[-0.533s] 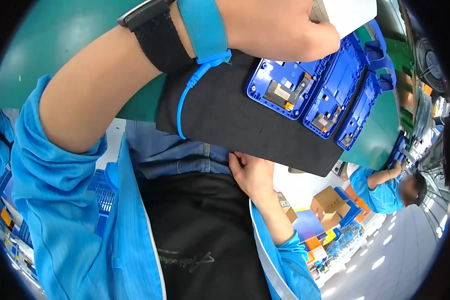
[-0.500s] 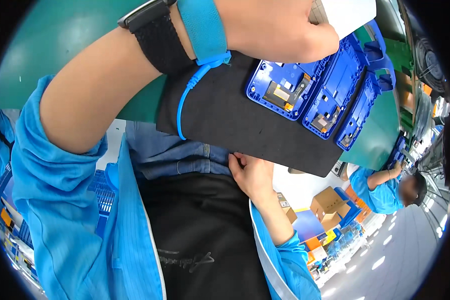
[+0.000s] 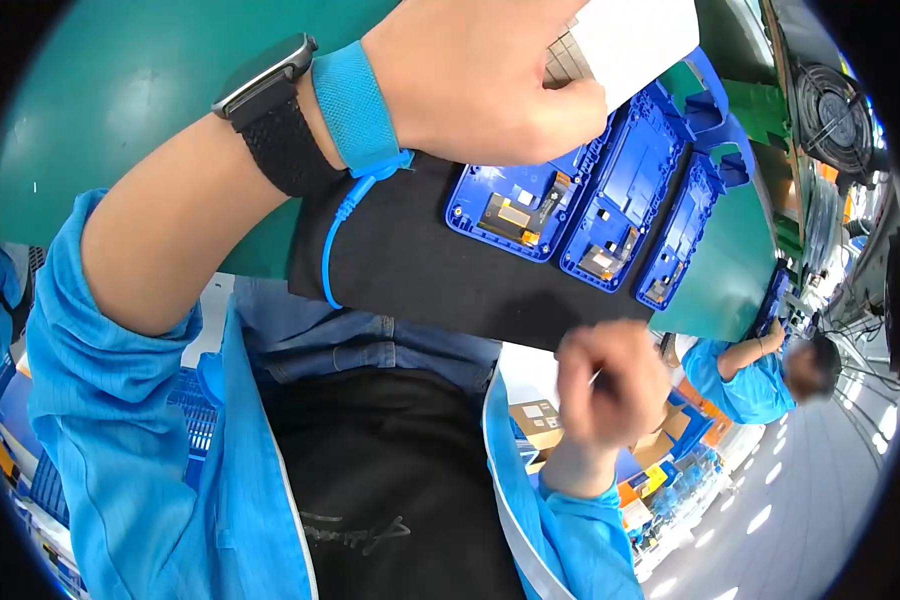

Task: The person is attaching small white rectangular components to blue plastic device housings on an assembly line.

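My left hand [image 3: 490,85], with a blue wrist strap [image 3: 355,110] and a dark watch at its wrist, is closed on a white sheet [image 3: 640,45] with small grey squares near the thumb. Its fingertips are partly out of the picture. Beneath and beside it, three blue plastic housings [image 3: 625,190] lie in a row on a black mat [image 3: 400,260], with small boards and ribbon parts inside them. Raised just off the mat's near edge, my right hand [image 3: 610,385] has curled fingers, smeared by motion. A tiny bright spot shows between them; I cannot make it out.
The mat rests on a green table [image 3: 160,110]. A blue cord [image 3: 332,240] hangs from the strap. Cardboard boxes [image 3: 540,420] stand below, past the right forearm. Another person in blue [image 3: 735,375] works at the far right, near a black fan [image 3: 832,115].
My right hand has risen from my lap toward the mat's near edge, and its fingers have curled. My left hand and the white sheet have shifted slightly left with the view.
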Demonstrator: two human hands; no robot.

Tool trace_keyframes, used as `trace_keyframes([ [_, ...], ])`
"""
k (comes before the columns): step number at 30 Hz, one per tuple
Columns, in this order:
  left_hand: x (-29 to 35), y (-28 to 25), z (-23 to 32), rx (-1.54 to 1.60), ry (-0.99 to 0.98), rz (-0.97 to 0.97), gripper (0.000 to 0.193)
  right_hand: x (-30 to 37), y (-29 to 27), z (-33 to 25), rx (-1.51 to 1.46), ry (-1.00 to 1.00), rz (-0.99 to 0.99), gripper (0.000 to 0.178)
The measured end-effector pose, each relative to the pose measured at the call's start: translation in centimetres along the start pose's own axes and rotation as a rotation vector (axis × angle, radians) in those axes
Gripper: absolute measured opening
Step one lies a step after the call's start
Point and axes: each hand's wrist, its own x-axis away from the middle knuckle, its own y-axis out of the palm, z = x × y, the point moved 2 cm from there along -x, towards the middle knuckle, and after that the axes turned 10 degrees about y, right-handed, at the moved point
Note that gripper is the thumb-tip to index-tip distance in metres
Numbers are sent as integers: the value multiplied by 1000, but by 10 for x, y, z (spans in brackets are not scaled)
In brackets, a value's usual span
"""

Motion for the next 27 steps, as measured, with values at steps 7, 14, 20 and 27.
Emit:
trace_keyframes([
  [7, 0, 6, -1, -119, 36, -27, 64, -52, 19, 14, 89, 26, -47, 11],
  [14, -1, 6, 6, -267, 4, -94, 63, -72, 28, 6, 135, -68, -160, 15],
  [20, 4, 4, -9, 331, -186, 130, 63, -80, 32, 5, 193, -111, -202, 20],
  [27, 7, 6, -12, 346, -215, 133, 63, -77, 32, 11, 160, -69, -177, 20],
])
